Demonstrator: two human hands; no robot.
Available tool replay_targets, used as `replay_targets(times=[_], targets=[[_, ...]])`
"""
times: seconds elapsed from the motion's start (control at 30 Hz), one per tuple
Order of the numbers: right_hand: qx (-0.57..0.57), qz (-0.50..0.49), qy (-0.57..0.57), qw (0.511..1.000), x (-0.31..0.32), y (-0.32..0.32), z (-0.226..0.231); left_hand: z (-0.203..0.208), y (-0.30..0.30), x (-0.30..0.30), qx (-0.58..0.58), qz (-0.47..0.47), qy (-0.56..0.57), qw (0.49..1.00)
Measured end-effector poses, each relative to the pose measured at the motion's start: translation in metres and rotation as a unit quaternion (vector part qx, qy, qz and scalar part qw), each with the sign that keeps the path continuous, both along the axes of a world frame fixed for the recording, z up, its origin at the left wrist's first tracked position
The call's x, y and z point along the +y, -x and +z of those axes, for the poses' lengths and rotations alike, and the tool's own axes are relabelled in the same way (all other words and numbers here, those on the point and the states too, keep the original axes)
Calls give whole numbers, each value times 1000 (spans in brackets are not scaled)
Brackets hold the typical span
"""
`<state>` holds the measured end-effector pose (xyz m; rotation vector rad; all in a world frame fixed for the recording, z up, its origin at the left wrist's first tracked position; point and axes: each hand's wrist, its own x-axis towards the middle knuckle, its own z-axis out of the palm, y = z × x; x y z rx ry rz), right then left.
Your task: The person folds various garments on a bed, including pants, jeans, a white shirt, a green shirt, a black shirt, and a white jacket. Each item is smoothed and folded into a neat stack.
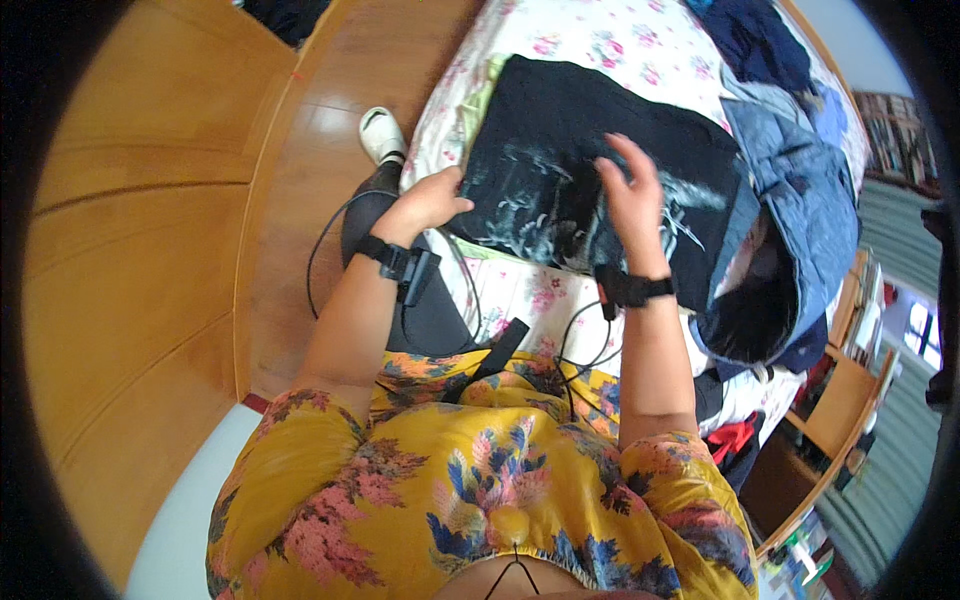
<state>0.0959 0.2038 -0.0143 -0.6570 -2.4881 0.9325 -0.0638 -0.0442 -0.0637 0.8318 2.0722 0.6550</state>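
Observation:
Black ripped jeans (610, 105) lie folded and spread out on the bed in front of me, with pale faded patches and frayed white threads on the near side. My left hand (432, 202) is at their left edge, its thumb over the cloth and its other fingers curled at the border. Above the near right part of the jeans is my right hand (632, 195), fingers apart and holding nothing. Whether its fingertips touch the cloth is hard to tell. Light green cloth (478, 105) peeks out beneath the jeans' left side.
A white flowered sheet (545, 290) covers the bed. On the right lie a blue-grey hooded jacket (815, 230) and dark blue clothing (755, 40). A wooden cabinet (140, 240) stands left of the wood floor (300, 190). Thin black cables (318, 255) hang from both wrist straps.

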Motion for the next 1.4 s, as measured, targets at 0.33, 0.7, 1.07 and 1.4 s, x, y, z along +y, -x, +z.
replay_targets(times=[0.33, 0.7, 1.07, 1.4], targets=[[-87, -317, 189, 925, 115, -179, -16, 28, -30, 46, 223, 60, -143, 962], [-177, -279, 397, 857, 140, -163, -10, -30, -18, 69, -73, 208, -264, 939], [-86, -44, 476, 874, 51, -18, 76, 14, -49, 25, -347, 305, -226, 858], [-244, 121, 312, 910, -102, 57, -14, -8, -29, 3, -502, 426, -224, 718]])
